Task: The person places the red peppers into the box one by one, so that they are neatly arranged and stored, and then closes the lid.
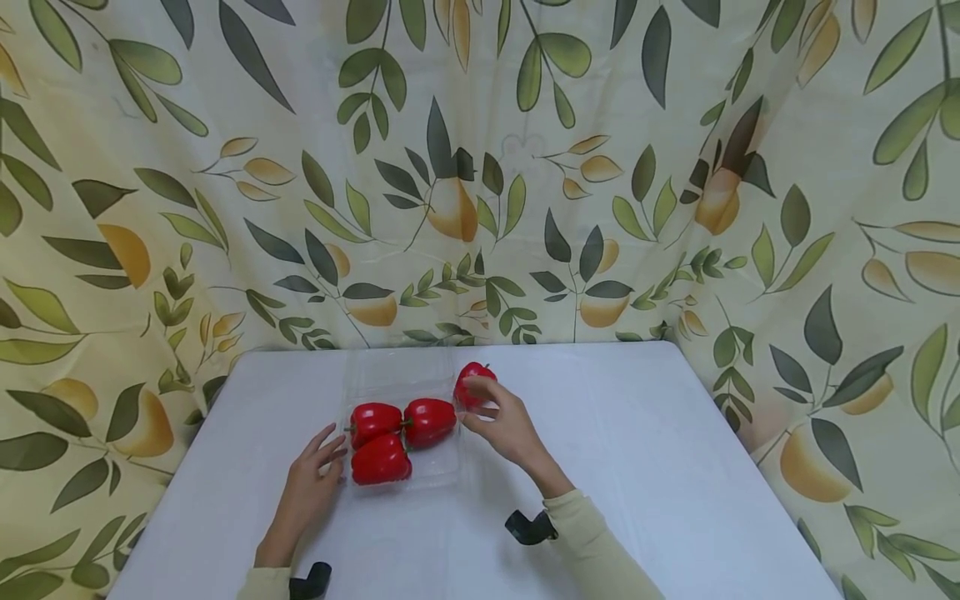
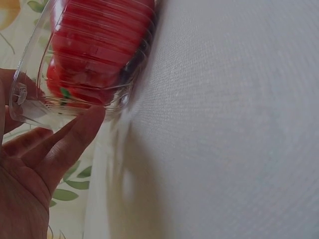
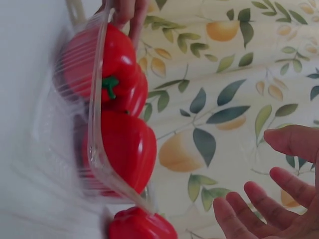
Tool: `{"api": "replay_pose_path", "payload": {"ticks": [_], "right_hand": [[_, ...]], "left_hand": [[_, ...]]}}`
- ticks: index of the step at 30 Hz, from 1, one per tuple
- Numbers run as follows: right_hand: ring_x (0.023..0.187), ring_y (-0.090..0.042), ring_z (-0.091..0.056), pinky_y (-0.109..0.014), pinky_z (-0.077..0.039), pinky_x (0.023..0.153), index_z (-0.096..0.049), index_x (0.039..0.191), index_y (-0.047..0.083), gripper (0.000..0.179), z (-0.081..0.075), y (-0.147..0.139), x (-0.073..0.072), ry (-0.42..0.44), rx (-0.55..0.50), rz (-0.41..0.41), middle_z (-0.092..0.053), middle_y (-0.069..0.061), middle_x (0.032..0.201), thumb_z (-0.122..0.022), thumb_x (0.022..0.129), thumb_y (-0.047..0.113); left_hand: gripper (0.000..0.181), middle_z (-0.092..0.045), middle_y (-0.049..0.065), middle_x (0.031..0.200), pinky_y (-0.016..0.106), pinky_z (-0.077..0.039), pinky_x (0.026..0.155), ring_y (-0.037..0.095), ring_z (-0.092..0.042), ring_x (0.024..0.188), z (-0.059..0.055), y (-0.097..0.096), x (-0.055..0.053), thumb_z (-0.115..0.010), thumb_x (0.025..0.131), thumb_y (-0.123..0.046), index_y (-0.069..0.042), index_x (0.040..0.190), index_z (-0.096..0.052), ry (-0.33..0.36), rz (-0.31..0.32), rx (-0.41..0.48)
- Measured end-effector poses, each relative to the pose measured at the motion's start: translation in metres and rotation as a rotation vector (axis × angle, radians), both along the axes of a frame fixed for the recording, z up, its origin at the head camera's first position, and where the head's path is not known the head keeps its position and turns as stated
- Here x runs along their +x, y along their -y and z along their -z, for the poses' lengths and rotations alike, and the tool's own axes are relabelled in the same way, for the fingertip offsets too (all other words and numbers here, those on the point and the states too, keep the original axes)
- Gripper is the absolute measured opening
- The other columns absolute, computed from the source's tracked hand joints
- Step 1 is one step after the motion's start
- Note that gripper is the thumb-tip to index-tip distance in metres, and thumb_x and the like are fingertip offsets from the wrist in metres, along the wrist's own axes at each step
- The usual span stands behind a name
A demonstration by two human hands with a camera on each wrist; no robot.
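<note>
A clear plastic container [image 1: 442,479] holds three red bell peppers, one at front left [image 1: 381,460], one at back left [image 1: 375,423] and one on the right [image 1: 429,422]. My left hand [image 1: 309,483] is at the container's left side; in the left wrist view its fairly straight fingers [image 2: 75,144] touch the clear wall and rim. Another red bell pepper [image 1: 463,385] rests outside, by the container's back right corner. Over it reaches my right hand [image 1: 506,421], partly covering it. In the right wrist view the right hand [image 3: 279,209] has spread fingers, apart from that pepper [image 3: 142,226].
A clear lid-like sheet [image 1: 401,367] extends behind the container on the white table [image 1: 637,442]. A leaf-and-fruit patterned curtain [image 1: 517,192] surrounds the table's back and sides. Black wrist devices sit at the left [image 1: 311,581] and right [image 1: 528,527] cuffs.
</note>
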State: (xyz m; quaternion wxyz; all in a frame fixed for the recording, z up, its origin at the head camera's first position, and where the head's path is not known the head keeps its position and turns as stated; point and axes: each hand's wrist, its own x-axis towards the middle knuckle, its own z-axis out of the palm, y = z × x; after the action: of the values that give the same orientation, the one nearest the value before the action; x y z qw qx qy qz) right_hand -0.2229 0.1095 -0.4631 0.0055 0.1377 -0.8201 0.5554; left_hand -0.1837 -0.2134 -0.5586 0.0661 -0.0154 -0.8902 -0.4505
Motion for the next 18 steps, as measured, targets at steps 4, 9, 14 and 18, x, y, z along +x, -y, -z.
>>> {"api": "replay_pose_path", "payload": {"ticks": [4, 9, 14, 18], "right_hand": [[0.123, -0.039, -0.055, -0.049, -0.056, 0.095, -0.056, 0.134, 0.012, 0.057, 0.006, -0.006, -0.003, 0.002, -0.007, 0.017, -0.059, -0.014, 0.134, -0.077, 0.081, 0.01], [0.125, -0.038, -0.055, -0.046, -0.057, 0.095, -0.056, 0.133, 0.013, 0.056, 0.01, -0.016, -0.007, 0.013, 0.002, 0.044, -0.058, -0.008, 0.136, -0.076, 0.081, 0.009], [0.127, -0.036, -0.055, -0.042, -0.058, 0.094, -0.056, 0.134, 0.013, 0.055, 0.013, -0.026, -0.011, 0.029, 0.01, 0.071, -0.057, -0.006, 0.137, -0.075, 0.082, 0.01], [0.127, -0.034, -0.056, -0.042, -0.057, 0.095, -0.057, 0.132, 0.014, 0.051, 0.017, -0.033, -0.014, 0.047, 0.01, 0.091, -0.058, -0.008, 0.137, -0.073, 0.085, 0.011]], "left_hand": [[0.041, -0.041, 0.015, 0.154, 0.028, -0.061, 0.078, 0.035, -0.064, 0.118, 0.0, 0.0, 0.001, -0.057, 0.095, -0.006, -0.003, 0.136, -0.057, 0.003, 0.002, 0.003], [0.041, -0.041, 0.015, 0.154, 0.029, -0.061, 0.078, 0.035, -0.064, 0.118, 0.0, 0.0, 0.001, -0.057, 0.095, -0.006, -0.003, 0.137, -0.057, 0.013, 0.002, 0.009], [0.042, -0.041, 0.014, 0.154, 0.028, -0.061, 0.079, 0.034, -0.064, 0.118, 0.0, 0.0, 0.0, -0.056, 0.095, -0.007, -0.003, 0.137, -0.056, 0.017, 0.006, 0.011], [0.041, -0.041, 0.015, 0.154, 0.027, -0.061, 0.079, 0.034, -0.065, 0.117, 0.0, 0.001, 0.001, -0.056, 0.095, -0.006, -0.002, 0.136, -0.057, 0.002, 0.007, 0.006]]}}
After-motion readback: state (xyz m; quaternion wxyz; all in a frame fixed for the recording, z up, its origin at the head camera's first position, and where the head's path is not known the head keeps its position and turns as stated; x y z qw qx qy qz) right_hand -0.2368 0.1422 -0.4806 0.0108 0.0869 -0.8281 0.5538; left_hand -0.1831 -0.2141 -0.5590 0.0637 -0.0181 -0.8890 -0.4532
